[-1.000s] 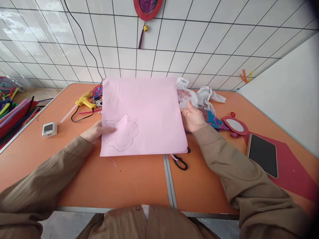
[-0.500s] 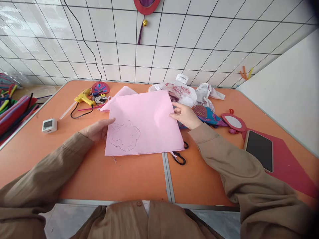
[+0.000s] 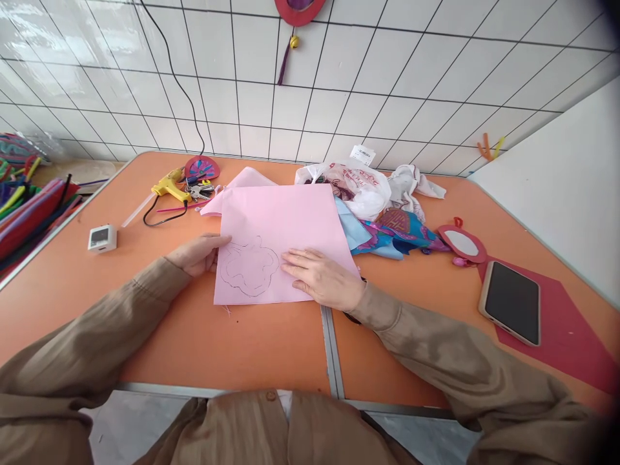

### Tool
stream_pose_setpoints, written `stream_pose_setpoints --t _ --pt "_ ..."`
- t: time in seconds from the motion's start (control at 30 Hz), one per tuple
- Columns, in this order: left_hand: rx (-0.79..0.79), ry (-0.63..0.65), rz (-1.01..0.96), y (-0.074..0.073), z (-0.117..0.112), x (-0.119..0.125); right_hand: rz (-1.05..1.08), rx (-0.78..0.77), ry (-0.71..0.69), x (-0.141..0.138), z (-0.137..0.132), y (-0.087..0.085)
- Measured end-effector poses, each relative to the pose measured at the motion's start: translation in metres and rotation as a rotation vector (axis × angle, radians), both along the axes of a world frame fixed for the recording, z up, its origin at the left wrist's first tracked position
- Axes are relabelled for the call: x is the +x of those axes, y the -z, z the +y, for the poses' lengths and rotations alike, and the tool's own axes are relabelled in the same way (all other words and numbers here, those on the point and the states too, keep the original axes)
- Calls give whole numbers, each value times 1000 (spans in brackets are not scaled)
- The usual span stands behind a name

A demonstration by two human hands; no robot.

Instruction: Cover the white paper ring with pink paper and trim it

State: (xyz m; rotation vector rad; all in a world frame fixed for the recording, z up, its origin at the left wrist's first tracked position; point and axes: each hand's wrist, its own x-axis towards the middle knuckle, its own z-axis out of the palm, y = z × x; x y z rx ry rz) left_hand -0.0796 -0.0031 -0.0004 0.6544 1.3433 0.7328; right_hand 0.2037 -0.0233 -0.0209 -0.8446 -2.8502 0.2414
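A pink sheet (image 3: 290,216), of felt or paper, lies in front of me with a wavy flower-like outline (image 3: 249,268) drawn in dark line on its lower left. My left hand (image 3: 201,253) pinches the sheet's left edge, thumb on top and fingers underneath. Flat on the sheet, just right of the drawing, rests my right hand (image 3: 324,278) with its fingers stretched out. Behind the sheet's upper left shows another folded pink piece (image 3: 247,177). Scissors are mostly hidden under my right wrist; only a bit of black handle shows.
A yellow glue gun (image 3: 170,186), keys (image 3: 199,190) and a small white device (image 3: 102,239) are on the left. Behind the sheet lie a plastic bag (image 3: 363,187) and patterned blue cloth (image 3: 402,229). A phone (image 3: 511,301) rests on red sheet material (image 3: 571,323) at right.
My right hand has left the sheet's right edge and now lies flat on its surface. The sheet has come down flatter, and the view has shifted slightly. My left hand keeps its edge.
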Motion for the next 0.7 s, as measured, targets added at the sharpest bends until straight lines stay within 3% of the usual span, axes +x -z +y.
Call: stream_pose_setpoints --t 0.2,0.4,0.47,0.57,0.7 --pt "25 10 24 1 -2 0 2 41 -68 2 -3 -1" --pt "11 -47 32 -1 -4 4 81 34 -39 4 -4 -1" --pt "11 -57 24 -1 -4 5 195 34 73 15 -4 -10" --pt "11 -75 5 2 -3 4 346 -40 388 43 -5 -26" --pt "24 -143 -90 12 3 -1 181 -153 542 78 -17 -38"
